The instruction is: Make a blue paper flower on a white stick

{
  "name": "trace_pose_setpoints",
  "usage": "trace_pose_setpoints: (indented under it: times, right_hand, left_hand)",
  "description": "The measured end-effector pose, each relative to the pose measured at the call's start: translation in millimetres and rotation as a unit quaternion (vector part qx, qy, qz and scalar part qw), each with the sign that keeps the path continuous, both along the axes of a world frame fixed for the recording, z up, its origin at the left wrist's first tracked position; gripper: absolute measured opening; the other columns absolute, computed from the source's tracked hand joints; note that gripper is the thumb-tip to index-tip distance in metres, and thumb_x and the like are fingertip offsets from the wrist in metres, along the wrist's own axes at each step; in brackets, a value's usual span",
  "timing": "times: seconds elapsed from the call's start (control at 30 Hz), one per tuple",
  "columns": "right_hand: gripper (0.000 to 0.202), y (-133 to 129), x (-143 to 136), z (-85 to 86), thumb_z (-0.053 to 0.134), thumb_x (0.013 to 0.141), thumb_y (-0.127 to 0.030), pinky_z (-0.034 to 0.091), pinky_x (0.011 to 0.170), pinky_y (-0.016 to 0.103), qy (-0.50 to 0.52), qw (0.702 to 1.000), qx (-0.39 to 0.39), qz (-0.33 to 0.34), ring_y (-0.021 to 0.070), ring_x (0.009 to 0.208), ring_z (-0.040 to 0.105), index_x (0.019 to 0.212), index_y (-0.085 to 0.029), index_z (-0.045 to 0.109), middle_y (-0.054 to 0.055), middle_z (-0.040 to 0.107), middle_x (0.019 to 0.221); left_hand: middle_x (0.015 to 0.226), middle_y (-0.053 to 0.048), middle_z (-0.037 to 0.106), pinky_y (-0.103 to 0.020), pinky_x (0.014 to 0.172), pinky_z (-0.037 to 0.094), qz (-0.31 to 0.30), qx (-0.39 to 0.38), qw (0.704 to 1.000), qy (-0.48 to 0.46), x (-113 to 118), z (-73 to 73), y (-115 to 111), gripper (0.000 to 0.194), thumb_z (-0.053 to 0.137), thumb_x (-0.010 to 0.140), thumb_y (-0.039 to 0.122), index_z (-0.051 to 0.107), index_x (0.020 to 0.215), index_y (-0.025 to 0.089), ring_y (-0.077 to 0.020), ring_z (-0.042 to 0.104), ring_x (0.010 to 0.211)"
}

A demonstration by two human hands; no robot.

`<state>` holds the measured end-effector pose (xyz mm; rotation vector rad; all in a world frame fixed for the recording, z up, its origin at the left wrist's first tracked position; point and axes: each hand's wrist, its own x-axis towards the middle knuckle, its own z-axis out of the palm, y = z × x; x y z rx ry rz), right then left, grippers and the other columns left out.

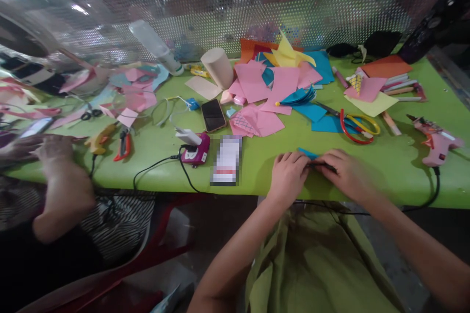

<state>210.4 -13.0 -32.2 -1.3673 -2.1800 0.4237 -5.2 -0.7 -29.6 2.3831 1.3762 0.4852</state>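
Note:
Near the table's front edge, my left hand (288,173) has its fingers curled down on a small piece of blue paper (307,153). My right hand (341,171) meets it from the other side, its fingers pinched on a thin dark stick (325,166) lying along the paper. Most of the paper is hidden under my fingers. Beyond my hands are scissors (358,127) with red and yellow handles and more blue paper sheets (332,124). A blue paper flower (299,97) with a yellow tip rests on pink sheets.
A pink glue gun (436,144) lies right, its cord over the edge. Left are a phone (225,159), a dark phone (213,115), a purple power adapter (196,150) with cables, and pliers (124,144). A paper roll (217,68) stands behind. Another person's hand (55,151) is far left.

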Motion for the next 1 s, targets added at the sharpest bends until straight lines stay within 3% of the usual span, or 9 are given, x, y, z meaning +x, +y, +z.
trace_pose_setpoints:
  times: [0.33, 0.63, 1.0]
  right_hand:
    - [0.022, -6, 9, -11.8, 0.068, 0.1, -0.017, 0.058, 0.092, 0.047, -0.017, 1.0, 0.021, 0.001, 0.0292, 0.105, 0.072, 0.118, -0.025, 0.077, 0.009, 0.08, 0.114]
    - [0.015, 2, 10, -6.4, 0.069, 0.102, -0.024, 0.058, 0.087, 0.046, -0.029, 0.999, 0.009, 0.017, 0.0291, 0.101, 0.074, 0.112, -0.028, 0.079, 0.007, 0.081, 0.106]
    - [0.017, 6, 8, -0.3, 0.068, 0.101, -0.022, 0.06, 0.081, 0.039, -0.006, 1.0, -0.018, 0.004, 0.0251, 0.097, 0.075, 0.108, -0.028, 0.081, 0.005, 0.078, 0.104]
  left_hand:
    - [0.127, -0.002, 0.077, -0.044, 0.1, 0.048, 0.012, -0.013, 1.0, -0.011, 2, 4.6, 1, 0.01, 0.065, 0.104, 0.023, 0.072, 0.11, 0.026, -0.0256, 0.068, 0.115]
    - [0.128, -0.003, 0.076, -0.045, 0.1, 0.047, 0.021, -0.028, 0.999, -0.017, 2, 5.5, 3, 0.01, 0.066, 0.103, 0.024, 0.073, 0.109, 0.026, -0.0267, 0.066, 0.115]
    - [0.126, -0.005, 0.073, -0.045, 0.098, 0.048, 0.016, -0.022, 1.0, 0.006, 1, 7.7, 6, 0.012, 0.064, 0.104, 0.025, 0.073, 0.112, 0.026, -0.0277, 0.064, 0.115]
